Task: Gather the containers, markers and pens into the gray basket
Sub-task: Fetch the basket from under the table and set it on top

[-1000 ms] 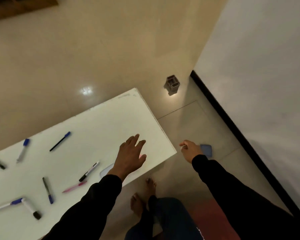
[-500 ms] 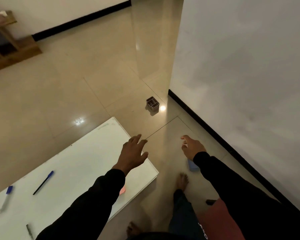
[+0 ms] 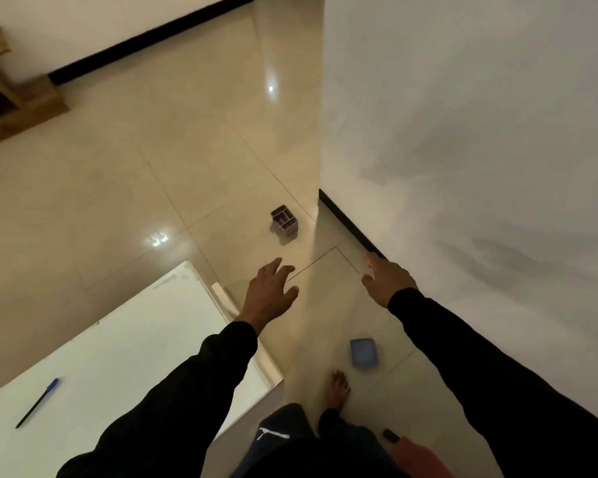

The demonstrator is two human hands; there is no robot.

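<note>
A small divided container (image 3: 284, 220) stands on the tiled floor near the wall corner, ahead of both hands. My left hand (image 3: 269, 292) reaches forward with fingers spread, holding nothing, a short way below the container. My right hand (image 3: 384, 279) is also extended and empty, close to the wall's black skirting. A blue container (image 3: 363, 352) lies on the floor by my bare foot. A blue-capped pen (image 3: 37, 402) lies on the white board (image 3: 125, 343) at the lower left. The gray basket is out of sight.
A white wall (image 3: 470, 167) with a black skirting runs along the right and ends at a corner by the divided container. A wooden shelf unit (image 3: 11, 94) stands at the far left. A small dark object (image 3: 390, 436) lies on the floor by a reddish mat.
The view has swung forward and right, away from the board. Most pens have left the frame. Both hands have moved ahead toward the divided container, and the blue container now lies behind the right hand.
</note>
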